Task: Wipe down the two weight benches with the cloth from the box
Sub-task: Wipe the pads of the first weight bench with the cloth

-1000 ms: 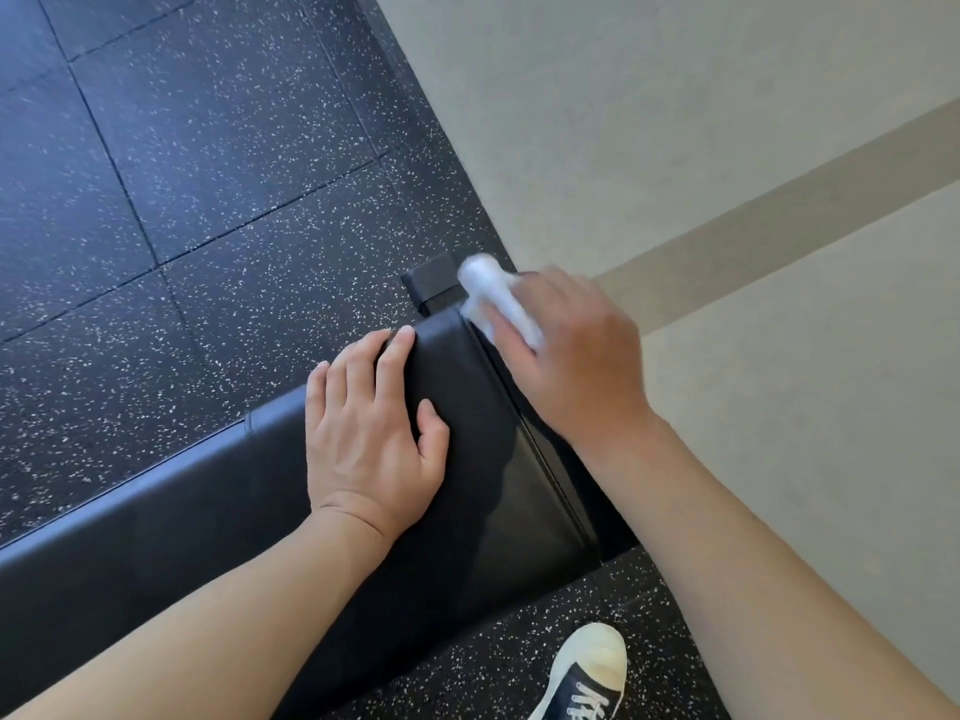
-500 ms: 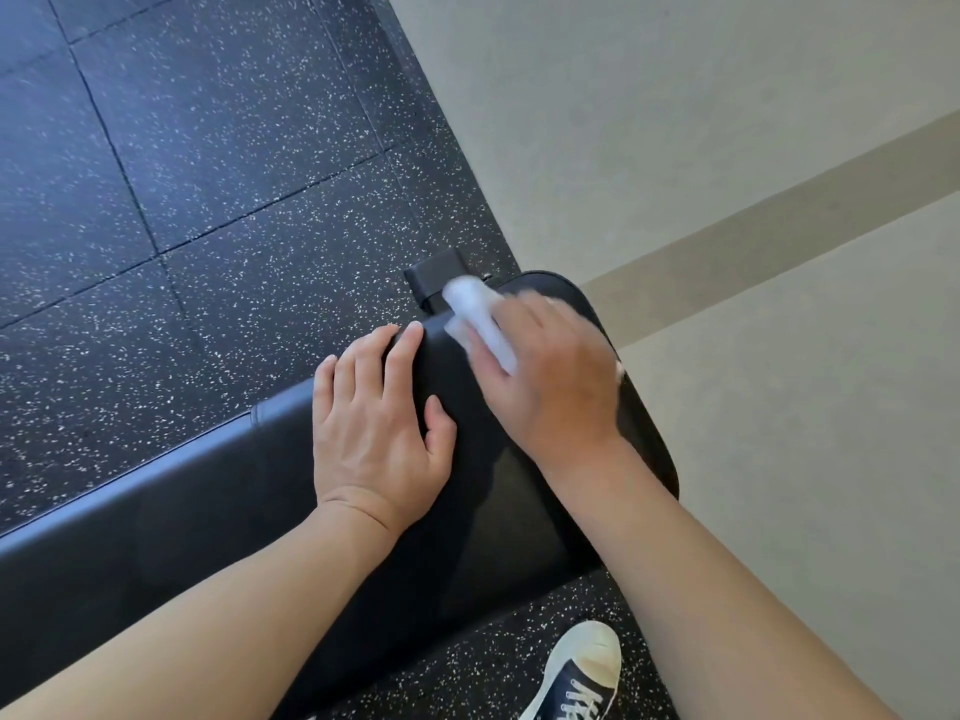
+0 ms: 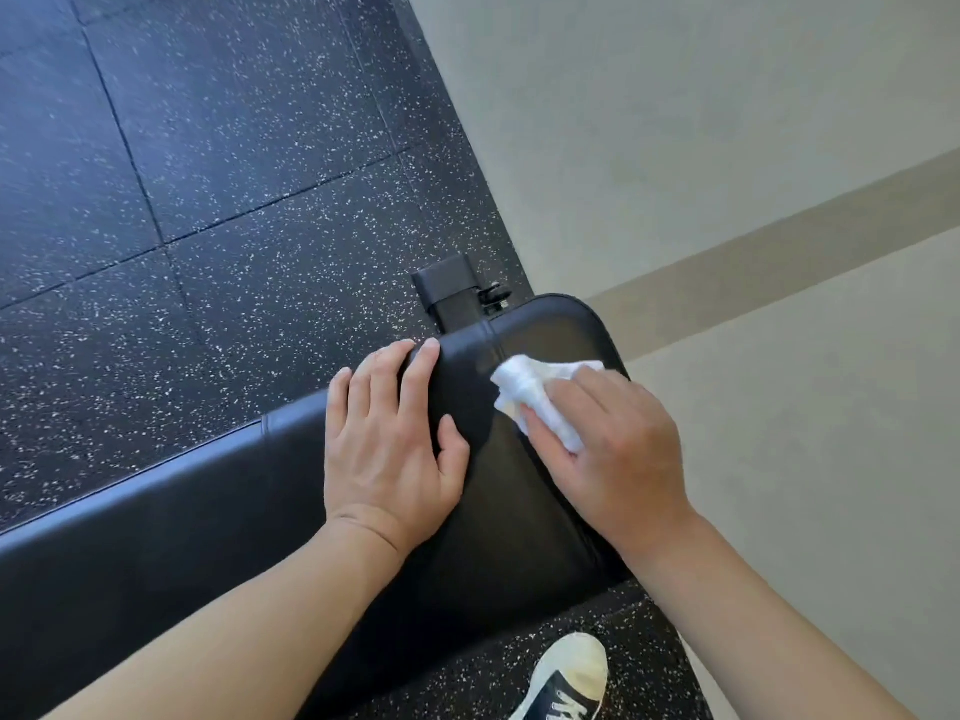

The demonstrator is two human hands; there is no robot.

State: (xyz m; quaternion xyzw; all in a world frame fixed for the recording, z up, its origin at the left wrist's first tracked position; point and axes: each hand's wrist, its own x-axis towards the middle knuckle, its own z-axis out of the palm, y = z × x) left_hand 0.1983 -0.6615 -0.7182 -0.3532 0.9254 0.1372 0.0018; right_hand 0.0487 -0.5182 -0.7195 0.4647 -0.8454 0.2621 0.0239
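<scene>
- Weight bench (image 3: 218,517): one black padded bench, upholstered in smooth vinyl, running from the lower left corner of the view up toward the centre right. Its rounded end lies next to the boundary between dark matting and pale floor. A stitched seam crosses the pad near that end, and another shows farther down its far edge.
- Cloth (image 3: 530,392): one white cloth, crumpled into a wad, lying on the top of the bench pad just short of the rounded end, beside the seam. Part of it is covered by the hand that holds it.
- Right hand (image 3: 613,459): palm down on the bench end, fingers curled over the cloth and pressing it against the pad; the thumb side grips the wad from below.
- Left hand (image 3: 387,449): laid flat on the pad, fingers straight and close together, fingertips reaching over the far edge of the bench; it holds nothing. It sits just beside the right hand without touching it.
- Bench frame (image 3: 449,293): a black metal bracket with a small knob, projecting from under the far edge of the pad near the rounded end.
- Rubber floor tiles (image 3: 208,148): black with white speckles, laid in large squares, beneath and beyond the bench.
- Pale floor (image 3: 727,122): smooth beige surface to the right, crossed by a darker tan band.
- Sneaker (image 3: 566,678): dark canvas with a white toe cap, on the speckled tiles at the near side of the bench.
</scene>
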